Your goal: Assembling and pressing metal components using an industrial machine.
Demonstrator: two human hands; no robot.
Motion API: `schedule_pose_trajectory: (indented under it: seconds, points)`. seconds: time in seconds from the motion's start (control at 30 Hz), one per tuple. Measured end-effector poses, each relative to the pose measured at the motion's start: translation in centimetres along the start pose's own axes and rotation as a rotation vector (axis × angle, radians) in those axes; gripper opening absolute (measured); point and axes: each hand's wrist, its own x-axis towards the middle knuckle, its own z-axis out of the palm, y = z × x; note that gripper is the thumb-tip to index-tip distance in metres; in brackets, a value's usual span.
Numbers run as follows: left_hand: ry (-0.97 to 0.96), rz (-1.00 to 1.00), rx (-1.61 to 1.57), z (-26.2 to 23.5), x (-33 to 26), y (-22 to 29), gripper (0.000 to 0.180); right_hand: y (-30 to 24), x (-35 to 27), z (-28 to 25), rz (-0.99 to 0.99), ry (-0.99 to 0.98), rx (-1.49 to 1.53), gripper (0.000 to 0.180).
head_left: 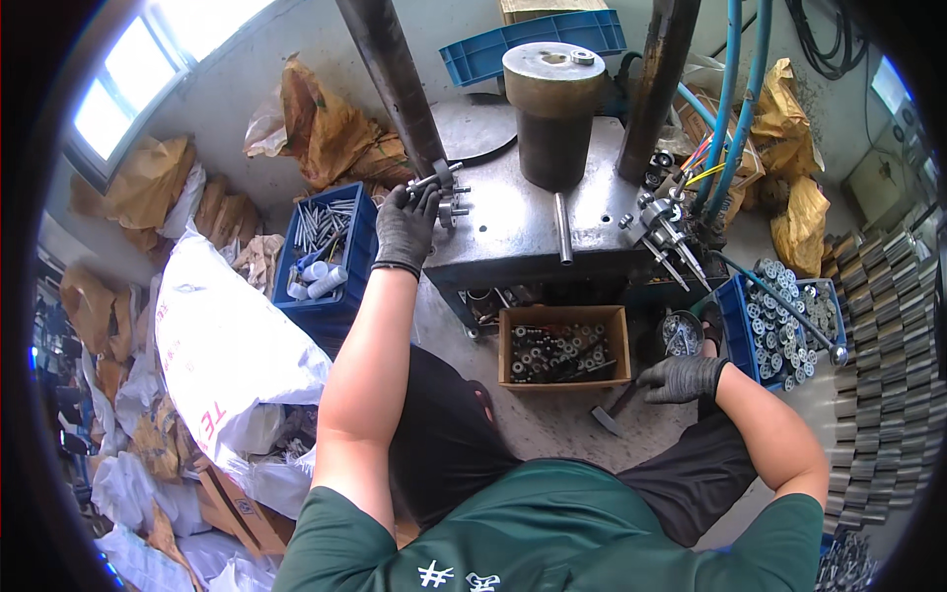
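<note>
Gloves on both hands, dark knit. Left hand (406, 225) raised at upper centre-left of the frame, fingers curled round a small metal fitting with pins (444, 189) at the left edge of the steel press worktop (513, 222); fitting held, partly hidden by the fingers. Right hand (681, 379) low at centre-right, closed on the handle of a hammer (614, 407), its head resting on the concrete floor (552, 419) at lower centre.

Press details: heavy brass-coloured cylinder (552, 109) upright at upper centre, small washer on its top; two dark columns rising either side; short steel rod (562, 229) lying on the worktop just below the cylinder. Cluster of valves and fittings (663, 225) at the worktop's right edge, blue hoses (732, 109) running up from there.

Cardboard box (564, 347) of small dark metal parts on the floor below the worktop, centre of frame. Blue crate (326, 252) of steel pins and white tubes left of the press, just below the left hand. Second blue crate (779, 321) of round toothed parts at right, beyond the right hand. Stacked grey metal blocks (883, 365) along the right rim. White sack (222, 335) and brown paper bags at left.
</note>
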Motion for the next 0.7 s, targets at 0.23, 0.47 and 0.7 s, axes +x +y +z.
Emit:
schedule_pose_trajectory:
  seconds: [0.23,0.47,0.7]
  points:
    - [0.168,-0.036,-0.191,2.0,1.7,-1.3,0.021,-1.5,0.6,-2.7,-0.023,0.272,0.051,0.052]
    - [-0.088,0.355,0.536,5.6,-1.0,-3.2,0.020,-1.2,1.8,-2.4,-0.007,0.271,0.034,0.049]
    - [-0.514,0.563,0.698,10.3,-9.5,-4.9,0.021,-0.2,2.2,-0.9,0.048,0.213,0.087,0.047]
